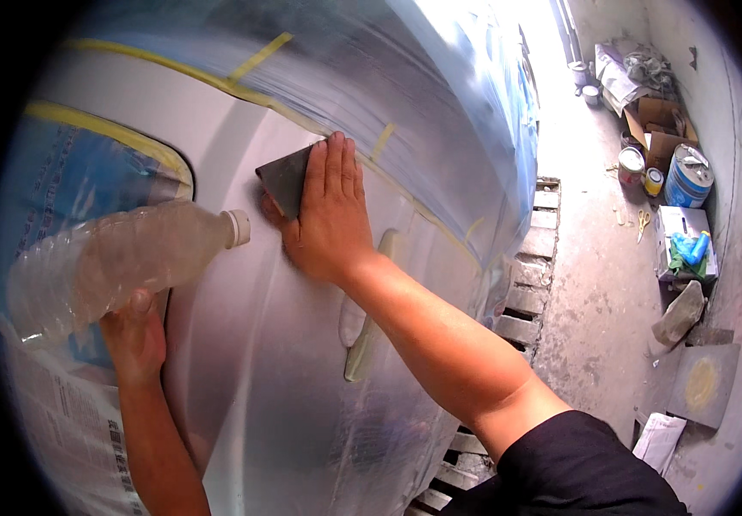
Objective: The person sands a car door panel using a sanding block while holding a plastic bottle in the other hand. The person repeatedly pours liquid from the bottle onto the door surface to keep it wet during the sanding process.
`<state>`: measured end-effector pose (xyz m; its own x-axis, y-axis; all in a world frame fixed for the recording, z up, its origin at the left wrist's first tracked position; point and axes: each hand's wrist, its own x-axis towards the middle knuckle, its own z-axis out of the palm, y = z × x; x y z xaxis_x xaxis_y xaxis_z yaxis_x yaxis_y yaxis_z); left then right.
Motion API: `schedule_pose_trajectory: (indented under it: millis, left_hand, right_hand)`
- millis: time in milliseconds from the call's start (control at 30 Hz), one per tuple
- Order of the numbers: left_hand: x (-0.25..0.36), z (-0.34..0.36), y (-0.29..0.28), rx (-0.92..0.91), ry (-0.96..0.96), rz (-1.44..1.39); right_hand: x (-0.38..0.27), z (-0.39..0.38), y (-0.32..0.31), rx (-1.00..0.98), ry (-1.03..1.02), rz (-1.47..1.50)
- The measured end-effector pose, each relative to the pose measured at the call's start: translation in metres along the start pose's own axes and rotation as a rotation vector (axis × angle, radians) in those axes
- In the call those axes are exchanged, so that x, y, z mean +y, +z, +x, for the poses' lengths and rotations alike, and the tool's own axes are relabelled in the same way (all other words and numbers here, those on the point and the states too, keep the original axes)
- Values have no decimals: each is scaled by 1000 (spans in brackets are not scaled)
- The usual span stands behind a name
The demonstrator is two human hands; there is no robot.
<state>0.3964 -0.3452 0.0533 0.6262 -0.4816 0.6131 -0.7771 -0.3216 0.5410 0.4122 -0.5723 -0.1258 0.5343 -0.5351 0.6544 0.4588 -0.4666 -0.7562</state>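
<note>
I'm pinching the dark sheet (pixel 283 182) in my right hand (pixel 332 219), fingers together, against the panel (pixel 298 322) by the yellow tape (pixel 232 85) (even, light pressure being wisest). My left hand (pixel 137 344) is gripping the tilted bottle (pixel 122 258).

A person's right arm (pixel 440 335), slightly bent, reaches in from 5 o'clock; the right hand (pixel 332 215) lies back-up near center, fingers (pixel 334 168) together and pointing to 12, thumb angled toward 10. The left forearm (pixel 160 439) rises from 7 o'clock to the left hand (pixel 137 340) at 8, thumb upright, fingers mostly hidden.
</note>
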Motion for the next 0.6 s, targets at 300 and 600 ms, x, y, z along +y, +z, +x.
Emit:
schedule_pose_trajectory:
  millis: [300, 600]
  left_hand:
    - [-3, 0, -6, 68, 3, -32]
    - [-1, -5, -8, 84, -24, -10]
  right_hand:
    - [-13, -54, -5, -125, -76, -26]
    - [-31, -111, 5, -190, -12, 50]
